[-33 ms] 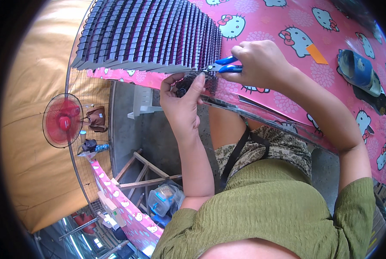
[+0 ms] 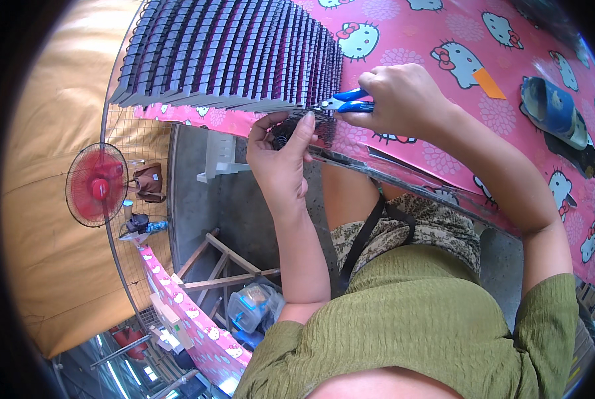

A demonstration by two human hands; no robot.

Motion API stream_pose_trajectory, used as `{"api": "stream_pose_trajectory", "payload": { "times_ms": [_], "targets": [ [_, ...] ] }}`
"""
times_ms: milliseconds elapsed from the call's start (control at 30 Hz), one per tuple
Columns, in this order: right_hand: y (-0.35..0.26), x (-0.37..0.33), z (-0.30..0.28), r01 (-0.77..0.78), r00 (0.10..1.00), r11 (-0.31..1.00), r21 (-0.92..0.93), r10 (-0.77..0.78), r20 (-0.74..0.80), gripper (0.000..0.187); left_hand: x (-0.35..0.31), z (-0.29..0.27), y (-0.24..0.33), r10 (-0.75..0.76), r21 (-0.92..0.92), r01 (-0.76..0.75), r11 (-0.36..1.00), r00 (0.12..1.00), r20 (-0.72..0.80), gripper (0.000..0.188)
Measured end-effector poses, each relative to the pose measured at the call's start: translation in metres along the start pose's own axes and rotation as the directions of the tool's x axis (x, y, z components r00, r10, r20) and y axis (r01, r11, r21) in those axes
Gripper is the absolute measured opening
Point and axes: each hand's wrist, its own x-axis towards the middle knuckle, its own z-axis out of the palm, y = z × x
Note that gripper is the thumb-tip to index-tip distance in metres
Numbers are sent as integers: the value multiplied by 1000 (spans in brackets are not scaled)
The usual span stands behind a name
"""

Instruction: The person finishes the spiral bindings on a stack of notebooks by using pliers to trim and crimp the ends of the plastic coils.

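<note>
At table edge, two hands: left hand (image 2: 281, 159) pinches one dark strip (image 2: 304, 126), right hand (image 2: 400, 100) one blue snips (image 2: 347, 102).

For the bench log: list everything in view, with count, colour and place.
stack of cards: many, dark grey, fanned at top centre of the table
table cover: one, pink with cartoon cats, top right
snips: one, blue handles, in the right hand
dark fuzzy strip: one, black, pinched by the left hand
fan: one, red, far left
slipper: one, blue, right
left hand: one, centre
right hand: one, upper centre
</note>
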Motion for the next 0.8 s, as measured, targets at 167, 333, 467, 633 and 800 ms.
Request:
{"api": "stream_pose_trajectory", "payload": {
  "times_ms": [167, 333, 467, 633, 800],
  "targets": [
    [25, -7, 27, 137, 892, 983, -118, -175, -417, 49, -2, -1, 4, -81, -91, 79, 993, 997, -18, 40],
    [31, 11, 36, 259, 664, 930, -260, -367, -651, 47, -2, 7, -4, -42, 2, 42, 999, 999, -7, 39],
    [18, 0, 30, 104, 957, 993, -48, -113, -268, 47, 2, 3, -11, -45, -29, 46, 999, 999, 20, 42],
    [26, -4, 32, 174, 858, 976, -127, -214, -468, 47, 3, -5, -11, -112, -88, 110, 990, 994, -18, 43],
    [32, 8, 46, 281, 651, 922, -266, -387, -653, 46, -2, 10, -13, -66, 16, 66, 998, 998, 0, 43]
  ]
}}
